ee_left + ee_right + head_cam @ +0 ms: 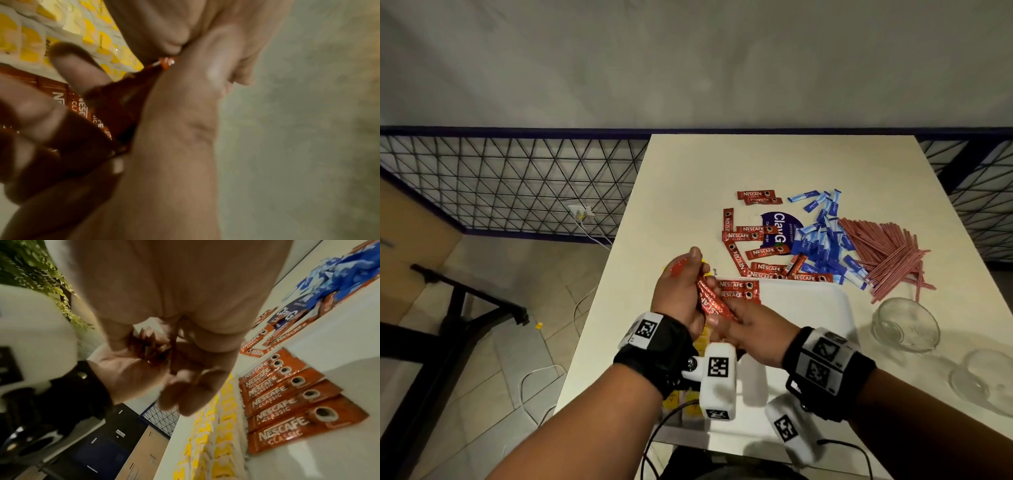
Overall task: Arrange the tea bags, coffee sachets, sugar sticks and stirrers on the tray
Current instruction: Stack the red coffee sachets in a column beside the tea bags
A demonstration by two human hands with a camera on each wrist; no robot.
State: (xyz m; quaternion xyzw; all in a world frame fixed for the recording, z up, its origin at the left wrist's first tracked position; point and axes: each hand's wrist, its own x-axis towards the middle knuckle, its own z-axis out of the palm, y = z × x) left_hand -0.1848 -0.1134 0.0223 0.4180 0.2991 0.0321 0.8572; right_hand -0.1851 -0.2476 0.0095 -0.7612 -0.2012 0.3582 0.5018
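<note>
My left hand (pixel 686 286) grips a bundle of red coffee sachets (pixel 710 303) over the left part of the white tray (pixel 811 308). My right hand (pixel 736 323) pinches the bundle's near end. In the left wrist view the held sachets (pixel 98 112) lie against the palm. A row of coffee sachets (pixel 287 400) lies flat on the tray, beside a column of yellow tea bags (pixel 222 433). On the table beyond the tray are loose coffee sachets (pixel 753 248), blue sugar sticks (pixel 822 243) and red stirrers (pixel 887 253).
A purple packet (pixel 779 226) lies under the loose sachets. Two glass bowls (pixel 905 323) (pixel 986 380) stand right of the tray. The table's left edge runs close to my left hand, with floor, cables and a wire fence beyond.
</note>
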